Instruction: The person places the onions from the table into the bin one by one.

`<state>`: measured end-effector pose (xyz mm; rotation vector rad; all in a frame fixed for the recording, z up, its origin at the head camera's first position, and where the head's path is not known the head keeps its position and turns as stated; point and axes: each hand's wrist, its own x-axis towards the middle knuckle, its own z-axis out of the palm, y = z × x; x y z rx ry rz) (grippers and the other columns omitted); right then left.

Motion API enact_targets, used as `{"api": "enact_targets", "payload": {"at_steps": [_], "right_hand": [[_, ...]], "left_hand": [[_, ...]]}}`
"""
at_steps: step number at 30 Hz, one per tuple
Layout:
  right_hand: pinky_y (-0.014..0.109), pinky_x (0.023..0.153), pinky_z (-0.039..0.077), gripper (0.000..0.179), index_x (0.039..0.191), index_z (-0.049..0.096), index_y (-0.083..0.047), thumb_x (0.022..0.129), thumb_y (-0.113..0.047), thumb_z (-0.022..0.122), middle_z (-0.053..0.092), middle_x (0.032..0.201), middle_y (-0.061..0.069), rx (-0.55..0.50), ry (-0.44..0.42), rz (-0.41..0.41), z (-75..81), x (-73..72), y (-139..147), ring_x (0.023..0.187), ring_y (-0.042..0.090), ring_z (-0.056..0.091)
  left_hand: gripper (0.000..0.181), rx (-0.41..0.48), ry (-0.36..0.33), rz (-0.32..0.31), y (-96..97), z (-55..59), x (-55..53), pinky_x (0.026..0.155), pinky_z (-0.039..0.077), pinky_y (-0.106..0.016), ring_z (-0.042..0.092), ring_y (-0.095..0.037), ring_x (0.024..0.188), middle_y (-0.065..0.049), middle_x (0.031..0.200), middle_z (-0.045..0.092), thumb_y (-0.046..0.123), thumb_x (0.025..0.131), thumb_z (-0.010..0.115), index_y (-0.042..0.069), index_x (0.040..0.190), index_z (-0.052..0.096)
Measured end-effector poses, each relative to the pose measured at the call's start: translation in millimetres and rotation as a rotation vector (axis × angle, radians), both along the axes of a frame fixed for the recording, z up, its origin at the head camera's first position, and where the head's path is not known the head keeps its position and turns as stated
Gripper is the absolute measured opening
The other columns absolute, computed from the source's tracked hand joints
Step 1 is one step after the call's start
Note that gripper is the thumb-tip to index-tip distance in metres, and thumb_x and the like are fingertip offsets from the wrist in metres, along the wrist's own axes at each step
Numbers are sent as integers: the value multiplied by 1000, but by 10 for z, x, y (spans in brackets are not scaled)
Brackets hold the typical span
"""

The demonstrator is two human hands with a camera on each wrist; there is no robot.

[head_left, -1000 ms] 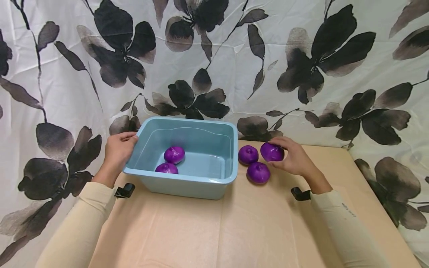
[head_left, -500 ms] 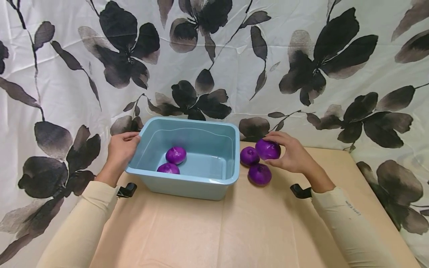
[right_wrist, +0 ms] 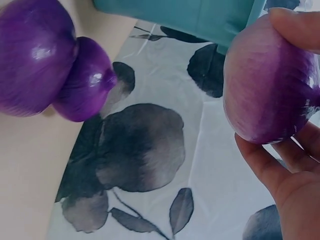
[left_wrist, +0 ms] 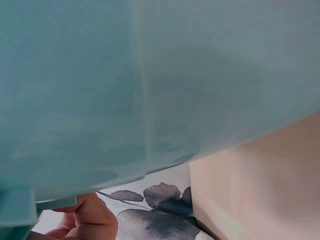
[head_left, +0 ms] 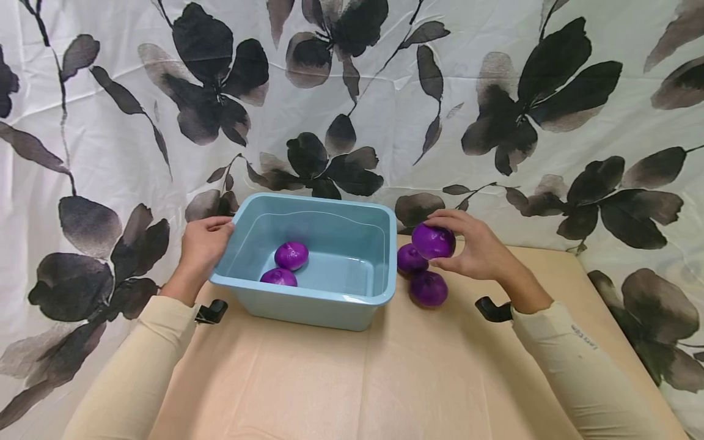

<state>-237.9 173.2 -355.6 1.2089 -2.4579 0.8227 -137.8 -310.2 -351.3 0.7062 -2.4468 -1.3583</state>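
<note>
A light blue plastic tub stands on the table, with two purple onions lying inside toward its left; one of them is the rear onion. My left hand grips the tub's left rim, its curled fingers also visible under the edge in the left wrist view. Between thumb and fingers, my right hand holds a shiny purple onion in the air, just right of the tub. Below it on the table sit two more, a front onion and a back onion partly hidden by the held one.
The table has a pale tan cover. A white cloth with dark floral print hangs behind it and along both sides. Each wrist wears a small black camera, such as the right camera.
The right hand has lifted its onion up and to the left, from beside the other two to above them. The left hand keeps its grip on the tub's rim.
</note>
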Motion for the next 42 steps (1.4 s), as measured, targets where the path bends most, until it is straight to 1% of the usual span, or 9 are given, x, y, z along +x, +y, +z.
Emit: {"api": "enact_targets", "payload": {"at_steps": [3, 10, 12, 15, 17, 19, 27, 33, 42], "right_hand": [[16, 101, 41, 72, 129, 70, -6, 63, -8, 98, 64, 137, 14, 2, 0, 17, 50, -1, -46, 125, 35, 61], [9, 94, 44, 69, 128, 70, -6, 65, -7, 97, 64, 136, 14, 13, 6, 71, 171, 2, -184, 124, 34, 62], [13, 95, 47, 69, 129, 70, -6, 65, -7, 97, 64, 136, 14, 20, 10, 85, 206, 7, -231, 125, 34, 62], [29, 98, 53, 70, 130, 70, -7, 66, -8, 97, 64, 137, 13, 35, 15, 101, 253, -1, -294, 128, 34, 60], [41, 98, 54, 69, 130, 70, -8, 66, -9, 96, 64, 138, 13, 44, 18, 112, 279, -15, -334, 130, 34, 58], [48, 97, 54, 69, 130, 70, -8, 66, -9, 96, 63, 138, 14, 47, 17, 131, 298, -33, -372, 131, 34, 57], [53, 98, 52, 67, 130, 69, -8, 68, -12, 94, 62, 137, 14, 69, 15, 211, 372, -101, -543, 128, 35, 56], [52, 98, 55, 64, 130, 68, -7, 70, -14, 92, 62, 136, 15, 104, 34, 277, 437, -122, -732, 127, 35, 59], [53, 100, 52, 63, 129, 68, -7, 72, -15, 91, 62, 136, 17, 167, 54, 320, 501, -133, -995, 128, 35, 57]], "left_hand": [[39, 9, -1, 0, 3, 4, -3, 83, 45, -32, 64, -33, 116, -20, 134, 69, 26, 107, 54, 6, 138, 67], [38, 21, -2, 10, 4, 9, -9, 84, 44, -34, 64, -33, 117, -20, 134, 69, 26, 107, 55, 7, 138, 68], [38, 20, -3, 15, -1, 11, -10, 84, 44, -34, 64, -33, 117, -20, 133, 70, 25, 107, 55, 7, 137, 68], [37, 22, 2, 19, 3, 14, -16, 83, 44, -34, 64, -33, 115, -20, 132, 70, 24, 107, 55, 6, 137, 68], [37, 25, 5, 20, 7, 17, -18, 83, 44, -33, 65, -33, 114, -21, 131, 70, 23, 107, 55, 6, 136, 68], [37, 27, 6, 20, 9, 19, -18, 82, 44, -33, 64, -33, 114, -21, 131, 70, 23, 107, 55, 5, 137, 68], [37, 17, 2, 21, 21, 25, -24, 84, 45, -34, 65, -33, 115, -21, 131, 71, 23, 107, 55, 5, 136, 68], [37, 22, -3, 22, 16, 28, -19, 90, 48, -41, 65, -34, 116, -21, 131, 70, 23, 107, 55, 5, 136, 68], [37, 35, -1, 18, 8, 30, -27, 92, 49, -43, 65, -34, 116, -21, 132, 70, 23, 107, 55, 5, 136, 68]]}}
